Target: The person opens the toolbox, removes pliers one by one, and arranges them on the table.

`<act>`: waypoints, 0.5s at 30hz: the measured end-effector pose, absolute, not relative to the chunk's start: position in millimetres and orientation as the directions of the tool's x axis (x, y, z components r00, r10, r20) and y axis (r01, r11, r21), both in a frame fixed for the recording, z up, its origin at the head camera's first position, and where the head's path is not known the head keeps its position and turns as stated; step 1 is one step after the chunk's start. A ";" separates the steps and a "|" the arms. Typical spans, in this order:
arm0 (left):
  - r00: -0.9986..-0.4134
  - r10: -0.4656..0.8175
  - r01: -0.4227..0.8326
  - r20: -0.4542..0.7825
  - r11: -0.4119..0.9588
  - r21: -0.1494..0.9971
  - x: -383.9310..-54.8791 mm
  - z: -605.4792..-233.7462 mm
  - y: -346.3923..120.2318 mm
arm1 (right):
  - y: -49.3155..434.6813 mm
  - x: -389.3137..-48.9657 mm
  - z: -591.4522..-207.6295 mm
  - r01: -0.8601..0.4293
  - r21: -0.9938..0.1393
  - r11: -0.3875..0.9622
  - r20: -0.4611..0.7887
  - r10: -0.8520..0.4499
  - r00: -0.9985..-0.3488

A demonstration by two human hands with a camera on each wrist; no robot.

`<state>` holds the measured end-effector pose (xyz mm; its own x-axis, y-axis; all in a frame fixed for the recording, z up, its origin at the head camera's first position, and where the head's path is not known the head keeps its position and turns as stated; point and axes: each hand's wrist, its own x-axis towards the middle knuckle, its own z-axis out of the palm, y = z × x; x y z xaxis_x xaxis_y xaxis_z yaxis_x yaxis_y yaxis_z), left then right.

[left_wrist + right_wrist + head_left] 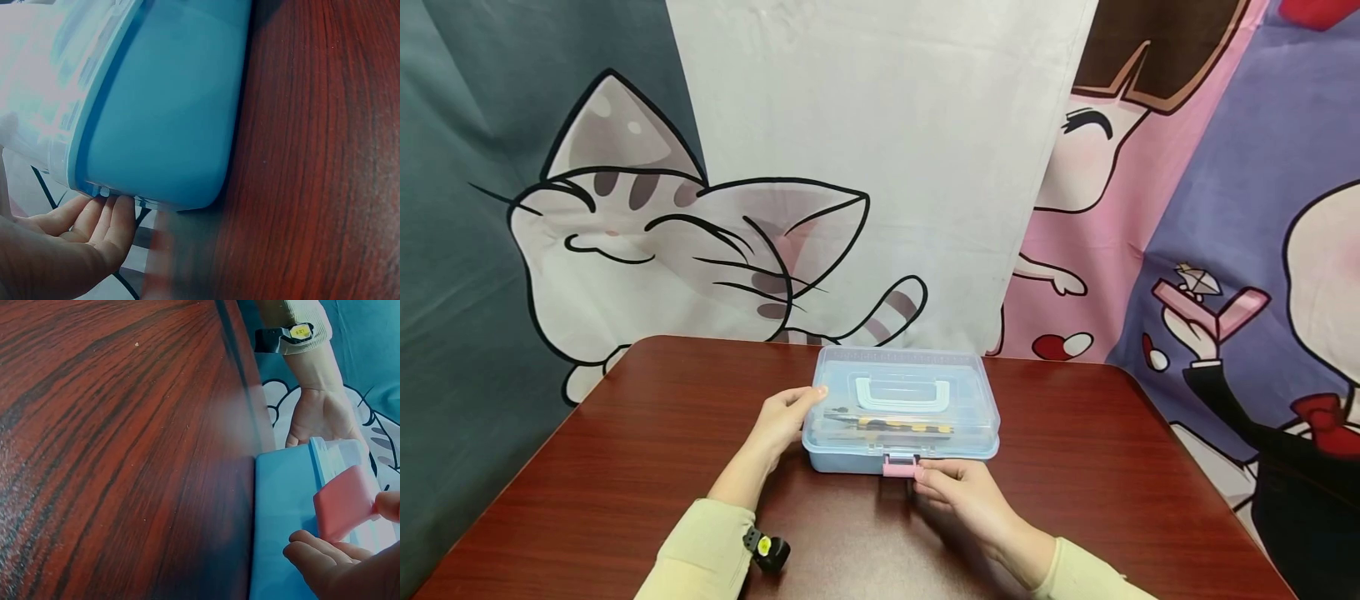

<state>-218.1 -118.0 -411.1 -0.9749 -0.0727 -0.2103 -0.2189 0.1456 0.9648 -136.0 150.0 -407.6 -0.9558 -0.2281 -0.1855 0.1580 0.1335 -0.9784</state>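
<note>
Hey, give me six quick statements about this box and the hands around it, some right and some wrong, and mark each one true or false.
1. The right hand is at the pink latch. True.
2. The clear lid stands wide open. False: it lies down over the blue storage box.
3. The left hand touches the storage box at its left end. True.
4. The carrying handle is pink. False: it is light blue.
5. A yellow-and-black item shows through the lid. True.
6. The table is plain white. False: it is reddish brown with wood grain.
</note>
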 end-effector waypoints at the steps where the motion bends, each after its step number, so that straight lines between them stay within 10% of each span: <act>1: -0.975 -0.072 -0.219 -0.210 0.145 0.965 -218.2 -411.1 -117.9 | 150.3 -135.9 -407.9 0.160 -0.978 0.132 -0.187 -0.228 -0.955; 15: -0.976 -0.069 -0.213 -0.205 0.133 0.968 -217.9 -411.9 -117.5 | 150.7 -137.6 -415.8 0.181 -0.980 0.082 -0.196 -0.260 -0.945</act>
<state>-217.9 -117.5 -411.9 -0.9764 -0.0687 -0.2049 -0.2125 0.1330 0.9681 -137.6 150.7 -415.8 -0.9455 -0.2601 -0.1960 0.1805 0.0823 -0.9801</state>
